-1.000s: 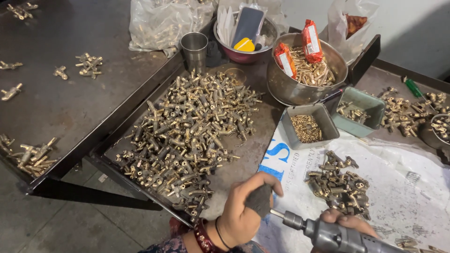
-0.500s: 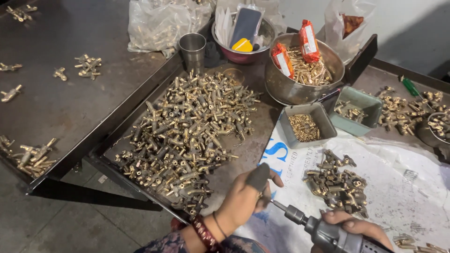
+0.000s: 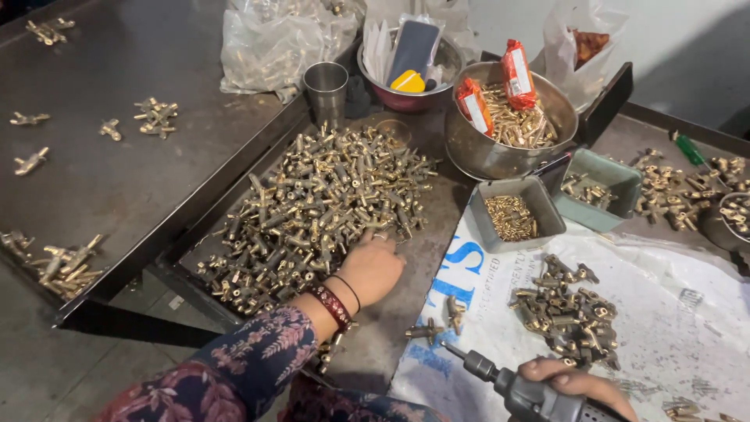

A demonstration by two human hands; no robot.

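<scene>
Dark metal tray [image 3: 437, 234]: held the work — set beside a wide grey steel tabletop [image 3: 117, 180], walls raised, floor bare at the near right corner.
Big heap of brass T-shaped fittings [image 3: 312, 203]: filled most of the tray; tangled, arms interlocked, probably dense and heavy for their size, stiff, not fragile.
White woven sack with blue print [image 3: 664, 289]: spread flat at right under a smaller pile of brass fittings [image 3: 566, 309].
Round steel bowl [image 3: 469, 148]: stood behind the tray, loaded with small brass pins and two red packets.
Two grey plastic bins [image 3: 539, 199]: sat just beside the bowl, brass bits inside.
Steel cup [image 3: 326, 82]: upright at the tray's far edge.
Grey power screwdriver [image 3: 527, 391]: lay low at right, bit aimed left toward two loose brass fittings [image 3: 437, 324].
Left hand [image 3: 371, 270]: rested on the near edge of the big heap, fingers curled down among the pieces; whether one was actually pinched — could not tell.
Right hand [image 3: 574, 383]: wrapped around the screwdriver body, grasping it.
Handling: smooth brass likely slippery; best taken by the thick central body rather than a thin arm, lifted clear so neighbours did not snag.
</scene>
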